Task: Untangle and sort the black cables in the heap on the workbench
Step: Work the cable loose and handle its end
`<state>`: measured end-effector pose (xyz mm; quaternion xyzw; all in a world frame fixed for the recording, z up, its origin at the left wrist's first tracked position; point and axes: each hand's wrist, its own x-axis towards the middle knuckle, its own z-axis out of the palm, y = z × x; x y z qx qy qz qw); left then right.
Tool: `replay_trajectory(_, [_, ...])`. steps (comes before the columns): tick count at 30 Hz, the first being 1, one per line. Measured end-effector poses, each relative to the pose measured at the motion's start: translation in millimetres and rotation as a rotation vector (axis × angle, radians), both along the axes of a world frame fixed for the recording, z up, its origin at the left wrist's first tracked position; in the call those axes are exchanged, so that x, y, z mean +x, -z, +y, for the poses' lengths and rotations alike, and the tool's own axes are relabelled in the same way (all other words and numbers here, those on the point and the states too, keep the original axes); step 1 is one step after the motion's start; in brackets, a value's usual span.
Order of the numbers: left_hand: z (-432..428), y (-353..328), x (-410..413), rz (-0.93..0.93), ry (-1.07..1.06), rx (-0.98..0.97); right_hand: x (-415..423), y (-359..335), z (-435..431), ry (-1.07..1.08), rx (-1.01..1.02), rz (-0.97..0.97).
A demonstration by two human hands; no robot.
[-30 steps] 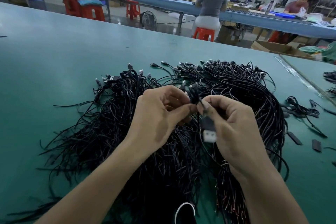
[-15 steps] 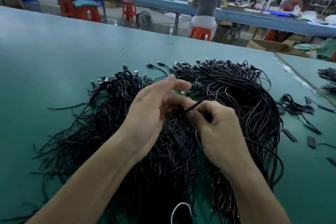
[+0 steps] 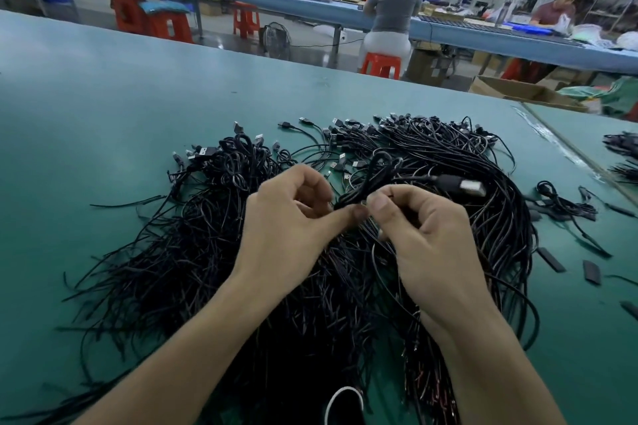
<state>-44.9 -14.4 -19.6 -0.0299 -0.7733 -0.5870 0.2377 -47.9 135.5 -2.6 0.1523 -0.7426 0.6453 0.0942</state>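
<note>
A big heap of thin black cables point(image 3: 193, 252) with USB plugs along its far edge covers the green workbench point(image 3: 103, 107) in front of me. Above its middle, my left hand point(image 3: 290, 224) and my right hand point(image 3: 424, 238) meet and both pinch one folded black cable point(image 3: 371, 179), thumb against fingers. That cable loops up between the hands, and its USB plug point(image 3: 464, 186) sticks out to the right, blurred. The heap under my hands and forearms is hidden.
A small bunch of cables point(image 3: 566, 205) and short black sleeve pieces point(image 3: 592, 271) lie at the right. More cables point(image 3: 621, 155) sit on the neighbouring bench past a taped seam point(image 3: 559, 148). Two people work at a blue line behind, with red stools and a cardboard box point(image 3: 518, 91).
My hands have drawn slightly apart and lifted the cable. Its loop now stands up between them, and the plug has swung out to the right. My left fingers have curled in.
</note>
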Motion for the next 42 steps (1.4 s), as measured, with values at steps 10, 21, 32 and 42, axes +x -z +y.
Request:
replay_trajectory(10, [-4.2,-16.0,0.2,-0.194,0.390,0.488,-0.6,6.3,-6.2,-0.089,0.201,0.017])
replay_trajectory(21, [-1.9,-14.9,1.5,-0.111,0.361,0.285,-2.9,9.1,-0.3,0.097,0.086,-0.112])
replay_trajectory(32, [-15.3,3.8,-7.6,-0.336,0.253,-0.010,-10.2,15.9,7.8,0.176,0.226,-0.060])
replay_trajectory(42, [-59.9,18.7,-33.3,-0.254,-0.311,0.537,-12.4,31.1,23.9,0.429,1.127,-0.215])
